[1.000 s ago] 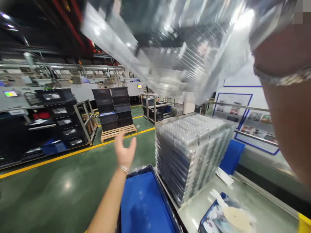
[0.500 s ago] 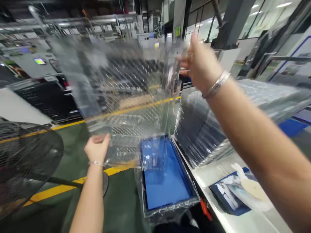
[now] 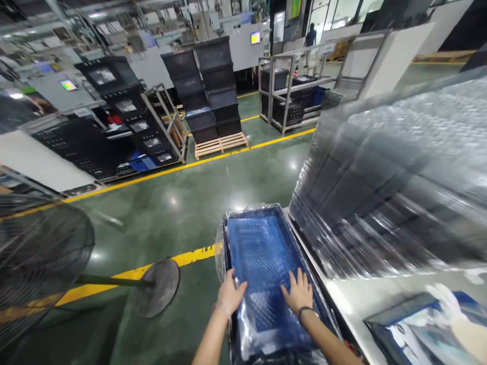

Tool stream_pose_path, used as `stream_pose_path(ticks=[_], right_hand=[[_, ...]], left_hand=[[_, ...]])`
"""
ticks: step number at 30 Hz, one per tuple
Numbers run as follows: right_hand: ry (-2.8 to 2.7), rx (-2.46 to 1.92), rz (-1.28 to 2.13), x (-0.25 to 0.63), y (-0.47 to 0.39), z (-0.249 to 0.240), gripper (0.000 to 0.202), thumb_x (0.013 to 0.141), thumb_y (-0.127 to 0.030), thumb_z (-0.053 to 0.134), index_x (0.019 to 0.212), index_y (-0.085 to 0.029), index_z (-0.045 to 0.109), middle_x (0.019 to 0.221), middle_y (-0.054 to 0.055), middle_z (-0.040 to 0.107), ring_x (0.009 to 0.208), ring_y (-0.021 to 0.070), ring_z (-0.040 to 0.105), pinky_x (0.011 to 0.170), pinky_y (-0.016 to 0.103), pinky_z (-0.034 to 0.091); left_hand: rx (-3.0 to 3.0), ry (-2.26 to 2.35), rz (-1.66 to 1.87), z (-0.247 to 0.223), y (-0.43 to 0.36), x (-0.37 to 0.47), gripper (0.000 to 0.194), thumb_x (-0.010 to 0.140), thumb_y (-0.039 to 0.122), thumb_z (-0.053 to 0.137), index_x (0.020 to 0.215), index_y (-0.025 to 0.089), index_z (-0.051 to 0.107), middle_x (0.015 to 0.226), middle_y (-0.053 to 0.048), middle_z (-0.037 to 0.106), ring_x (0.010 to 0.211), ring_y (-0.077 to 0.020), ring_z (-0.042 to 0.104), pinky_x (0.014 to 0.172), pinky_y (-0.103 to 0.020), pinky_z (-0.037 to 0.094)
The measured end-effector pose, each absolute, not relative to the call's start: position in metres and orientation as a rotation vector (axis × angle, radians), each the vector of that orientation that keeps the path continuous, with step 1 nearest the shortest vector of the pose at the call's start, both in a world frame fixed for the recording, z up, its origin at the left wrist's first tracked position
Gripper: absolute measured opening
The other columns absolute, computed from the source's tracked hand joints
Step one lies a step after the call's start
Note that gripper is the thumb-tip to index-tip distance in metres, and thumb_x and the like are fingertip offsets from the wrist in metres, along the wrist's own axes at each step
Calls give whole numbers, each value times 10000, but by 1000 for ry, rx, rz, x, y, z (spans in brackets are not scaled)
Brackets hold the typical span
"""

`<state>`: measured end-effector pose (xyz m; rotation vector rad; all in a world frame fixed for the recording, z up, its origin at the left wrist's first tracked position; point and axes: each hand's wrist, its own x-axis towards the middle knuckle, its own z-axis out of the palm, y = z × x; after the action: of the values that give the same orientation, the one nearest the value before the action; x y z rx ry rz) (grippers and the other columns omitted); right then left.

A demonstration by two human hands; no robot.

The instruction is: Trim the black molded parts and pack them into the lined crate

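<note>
A clear plastic tray point(image 3: 262, 263) with a textured pattern lies inside a bin point(image 3: 224, 238) lined with clear film, and blue shows through it. My left hand point(image 3: 230, 295) rests at the tray's left edge, thumb and forefinger apart. On the tray's right side my right hand point(image 3: 299, 295) lies with its fingers spread, touching the plastic. Neither hand is wrapped round anything that I can see.
To the right stands a large film-wrapped stack point(image 3: 365, 203) beside a white worktop point(image 3: 350, 299), where a dark blue box point(image 3: 403, 319) holds white items. A fan point(image 3: 38, 253) with a round base point(image 3: 162, 286) is at left. Black crates point(image 3: 213, 91) stand on a pallet point(image 3: 220, 145) ahead.
Both hands have come down from holding the clear tray up in the air. The tray now lies in the bin over the blue, and the hands rest on it. The view has shifted.
</note>
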<state>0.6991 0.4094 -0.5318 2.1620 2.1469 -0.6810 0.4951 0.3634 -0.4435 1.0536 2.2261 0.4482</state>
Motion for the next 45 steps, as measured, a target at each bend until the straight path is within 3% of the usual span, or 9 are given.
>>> stream_pose_path(ticks=[4,7,10,19,26,30,36,40,45], right_hand=[[2034,2057,-697,708,441,-592,366,931,-326,655,1262,-181,599,1454,111,489,1325,303,471,1088,565,396],[1983,1982,-738,716,449,-627,299,930,-313,662,1189,-167,628,1322,95,590,1174,254,590,987,493,501],[2012,1950,-717,722,448,-648,279,943,-333,644,1169,-170,637,1267,91,623,1110,233,624,951,462,526],[2373,1926,-410,704,476,-678,493,981,-342,468,1436,-153,495,1610,159,277,1469,309,296,1168,469,288],[2327,1857,-432,716,496,-743,564,819,-274,725,1349,-170,560,1574,132,358,1445,328,319,1129,522,328],[2311,1897,-346,712,497,-760,509,888,-335,631,1358,-153,556,1593,169,307,1465,350,271,1137,567,272],[2409,1883,-239,710,491,-770,515,926,-360,488,1359,-96,575,1596,250,245,1485,393,201,1131,602,209],[2458,1886,-253,721,492,-782,496,874,-319,567,1336,-141,596,1580,205,314,1474,362,249,1138,555,233],[2496,1888,-255,730,487,-790,433,936,-336,467,1297,-161,630,1586,178,317,1487,329,226,1154,520,225]], left_hand=[[1147,2142,213,-461,396,513,437,869,182,635,1279,42,581,1165,-190,709,1120,-278,666,973,-329,499],[1218,2391,136,-475,416,529,599,923,174,533,1460,-31,366,1488,-283,427,1390,-357,422,1153,-489,327],[1400,2552,37,-503,425,543,611,960,152,414,1522,5,223,1606,-221,206,1483,-307,251,1219,-435,235],[1414,2419,-297,-608,438,530,692,841,84,533,1475,-31,282,1578,-225,226,1464,-389,201,1215,-457,268],[1452,2429,-87,-650,435,551,701,838,71,457,1499,-26,245,1594,-224,163,1480,-360,105,1231,-520,189],[1367,2403,40,-686,448,544,778,779,97,552,1476,-87,261,1570,-290,178,1476,-402,112,1215,-585,184],[1273,2386,88,-721,455,530,768,782,107,551,1484,-62,287,1586,-251,211,1487,-347,130,1232,-493,220],[1287,2490,172,-731,442,545,631,871,112,393,1479,-45,324,1593,-234,199,1491,-320,114,1241,-530,163],[1277,2486,243,-753,443,542,700,798,120,494,1454,-76,347,1561,-277,263,1472,-361,208,1221,-549,233]])
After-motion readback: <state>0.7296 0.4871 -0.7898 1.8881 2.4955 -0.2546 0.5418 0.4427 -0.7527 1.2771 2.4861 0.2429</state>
